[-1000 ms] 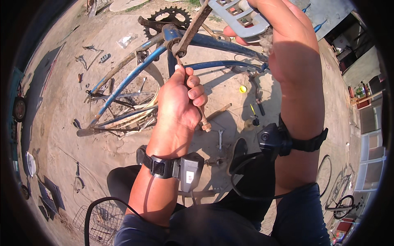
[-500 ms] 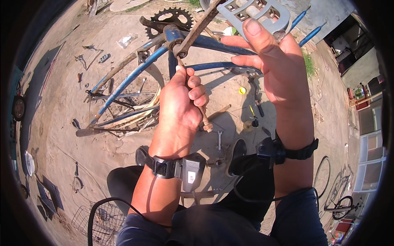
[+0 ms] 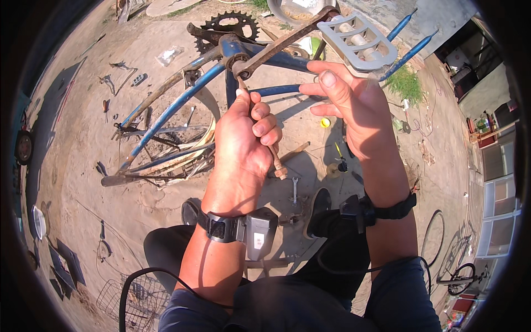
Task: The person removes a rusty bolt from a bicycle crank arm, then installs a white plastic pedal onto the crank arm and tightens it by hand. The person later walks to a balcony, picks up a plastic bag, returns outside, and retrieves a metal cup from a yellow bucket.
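My left hand [image 3: 243, 135] grips a rusty metal rod [image 3: 275, 161] whose upper end meets the crank spindle at the bottom bracket [image 3: 234, 55] of a worn blue bicycle frame [image 3: 187, 91]. A rusty crank arm [image 3: 285, 44] runs up to the right to a grey pedal [image 3: 354, 44]. My right hand [image 3: 357, 110] is open just below that pedal, fingers spread near the frame's blue tube; whether it touches either is unclear. A toothed chainring [image 3: 227, 22] sits behind the bottom bracket.
Scattered on the concrete are wrenches [image 3: 295, 189], a screwdriver [image 3: 105, 108], a yellow cap [image 3: 324, 122] and metal parts. A wire basket [image 3: 133, 299] lies lower left, a metal basin [image 3: 296, 8] at top, a bicycle wheel [image 3: 462, 279] at right. My shoes [image 3: 318, 207] are below my hands.
The crank arm and pedal have swung rightward and down. My right hand has let go of the pedal and dropped below it with fingers spread. My left hand is nearly still on the rod.
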`<state>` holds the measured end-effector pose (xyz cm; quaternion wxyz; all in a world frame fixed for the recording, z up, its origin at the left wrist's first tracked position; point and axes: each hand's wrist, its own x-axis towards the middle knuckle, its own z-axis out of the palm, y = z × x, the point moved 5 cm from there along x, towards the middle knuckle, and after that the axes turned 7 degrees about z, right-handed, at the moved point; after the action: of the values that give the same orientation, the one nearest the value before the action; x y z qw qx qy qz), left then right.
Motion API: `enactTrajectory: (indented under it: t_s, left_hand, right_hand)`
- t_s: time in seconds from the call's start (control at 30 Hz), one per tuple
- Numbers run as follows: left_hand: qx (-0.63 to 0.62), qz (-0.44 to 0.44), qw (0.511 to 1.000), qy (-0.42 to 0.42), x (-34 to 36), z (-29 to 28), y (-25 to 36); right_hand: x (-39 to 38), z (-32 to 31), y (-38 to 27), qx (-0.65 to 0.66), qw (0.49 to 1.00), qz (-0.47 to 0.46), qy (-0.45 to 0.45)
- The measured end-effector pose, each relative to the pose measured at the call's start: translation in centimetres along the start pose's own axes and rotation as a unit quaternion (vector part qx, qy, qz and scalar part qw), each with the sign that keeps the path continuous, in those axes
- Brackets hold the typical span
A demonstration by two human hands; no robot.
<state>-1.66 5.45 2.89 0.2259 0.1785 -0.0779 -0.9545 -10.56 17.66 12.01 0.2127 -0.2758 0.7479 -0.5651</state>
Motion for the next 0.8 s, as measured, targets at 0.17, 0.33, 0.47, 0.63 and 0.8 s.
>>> enactTrajectory:
  t_s: [0.17, 0.33, 0.47, 0.63, 0.8]
  left_hand:
    - [-0.011, 0.000, 1.000, -0.013, 0.0, -0.1, 0.0]
    - [-0.007, -0.002, 1.000, -0.009, 0.0, 0.0, -0.1]
    - [-0.005, 0.005, 0.999, -0.031, 0.0, 0.0, -0.1]
    - [-0.018, 0.013, 0.998, -0.062, 0.3, -0.4, -0.2]
    - [-0.052, 0.000, 0.995, -0.088, 0.5, -0.6, -0.4]
  right_hand:
    - [-0.3, 0.5, -0.7, 0.036, 0.998, -0.036, 0.027]
    - [0.1, 0.5, 0.5, 0.023, 0.999, -0.027, 0.029]
    - [-1.5, 2.1, 3.6, -0.028, 0.999, -0.008, -0.041]
    - [-4.7, 5.8, 5.0, -0.021, 0.987, 0.118, -0.104]
    - [-5.3, 5.7, 6.7, -0.030, 0.965, 0.208, -0.157]
